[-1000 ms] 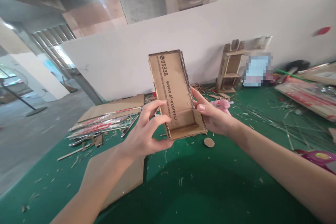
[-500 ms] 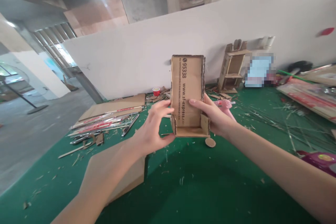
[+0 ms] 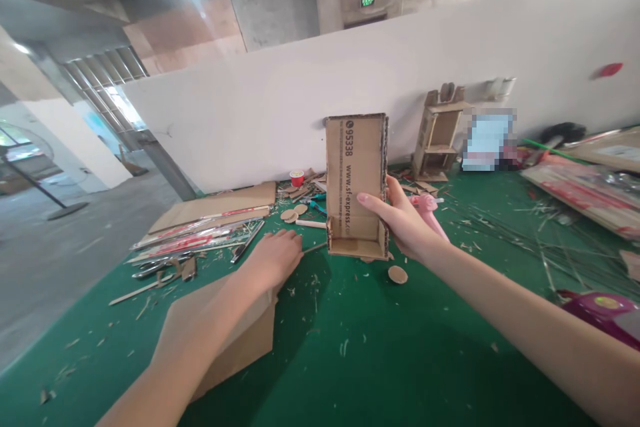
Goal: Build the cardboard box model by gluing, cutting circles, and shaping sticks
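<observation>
My right hand [image 3: 407,217] grips an open-fronted cardboard box [image 3: 353,177] by its right side, thumb inside against the printed back panel. The box stands upright in the air above the green table, with short walls around its lower end. Low over the table to its left is my left hand [image 3: 280,253], back upward and fingers curled. A thin stick [image 3: 314,249] sticks out from those fingers toward the foot of the box; the fingertips are hidden. Under the left forearm lies a flat cardboard sheet [image 3: 235,353]. A cardboard disc [image 3: 398,274] rests below the box.
A pink glue gun [image 3: 427,203] lies behind my right hand. Farther back stand a small cardboard shelf [image 3: 440,137] and a red cup [image 3: 297,179]. Wrapped strips [image 3: 195,237] lie left, a purple object [image 3: 603,313] right. A white partition [image 3: 240,120] borders the table.
My left hand has left the side of the box and dropped down and left to the thin stick, its fingers now curled. My right hand still holds the box, which has turned slightly.
</observation>
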Tool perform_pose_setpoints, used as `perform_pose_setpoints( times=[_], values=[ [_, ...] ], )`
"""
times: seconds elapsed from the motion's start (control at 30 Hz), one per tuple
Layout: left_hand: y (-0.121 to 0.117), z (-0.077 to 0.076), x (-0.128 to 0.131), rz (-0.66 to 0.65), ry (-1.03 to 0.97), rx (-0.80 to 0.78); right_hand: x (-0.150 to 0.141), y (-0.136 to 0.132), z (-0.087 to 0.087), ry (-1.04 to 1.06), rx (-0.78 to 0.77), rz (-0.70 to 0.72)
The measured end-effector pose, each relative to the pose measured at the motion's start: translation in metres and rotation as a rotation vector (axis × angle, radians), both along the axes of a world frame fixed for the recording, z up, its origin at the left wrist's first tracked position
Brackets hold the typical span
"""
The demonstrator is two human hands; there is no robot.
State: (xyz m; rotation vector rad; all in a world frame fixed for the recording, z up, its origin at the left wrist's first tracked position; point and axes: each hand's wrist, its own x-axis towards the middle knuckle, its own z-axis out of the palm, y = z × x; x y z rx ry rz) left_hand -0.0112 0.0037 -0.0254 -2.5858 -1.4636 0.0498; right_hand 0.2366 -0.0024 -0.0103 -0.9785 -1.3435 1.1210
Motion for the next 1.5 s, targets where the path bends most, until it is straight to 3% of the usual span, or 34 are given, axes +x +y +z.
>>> perform_pose_setpoints(
  times=[0.2,0.33,0.43,0.5,0.57,0.67,0.83,1.03,1.13,1.3,1.5],
  values=[
    [0.009,0.011,-0.034,0.257,-0.041,0.015,-0.01,-0.009,-0.023,-0.173,0.074,0.183],
    [0.016,0.014,-0.033,0.288,-0.153,0.039,-0.016,-0.017,-0.034,-0.274,0.247,0.274],
    [0.013,0.026,-0.027,0.113,-0.533,-0.008,-0.015,-0.017,-0.034,-0.387,0.362,0.292],
    [0.007,0.036,-0.025,-0.083,-0.853,-0.165,-0.01,-0.016,-0.031,-0.473,0.406,0.291],
    [-0.001,0.044,-0.023,-0.248,-1.011,-0.356,-0.003,-0.013,-0.024,-0.599,0.4,0.31],
    [-0.012,0.044,-0.012,-0.316,-1.036,-0.504,0.011,-0.009,-0.004,-0.778,0.301,0.397],
    [-0.024,0.035,0.015,-0.118,-0.987,-0.378,0.034,-0.005,0.022,-1.006,0.208,0.41],
    [-0.016,0.03,0.011,0.015,-0.982,-0.15,0.028,-0.007,0.004,-1.341,0.312,0.315],
    [-0.007,0.025,0.003,0.065,-0.994,-0.178,0.016,-0.008,-0.004,-1.367,0.408,0.367],
    [-0.006,0.027,0.001,-0.005,-1.024,-0.256,0.016,0.002,-0.01,-1.395,0.404,0.355],
    [-0.013,0.04,0.002,-0.001,-0.971,-0.33,0.03,0.003,0.003,-1.455,0.336,0.315]
  ],
)
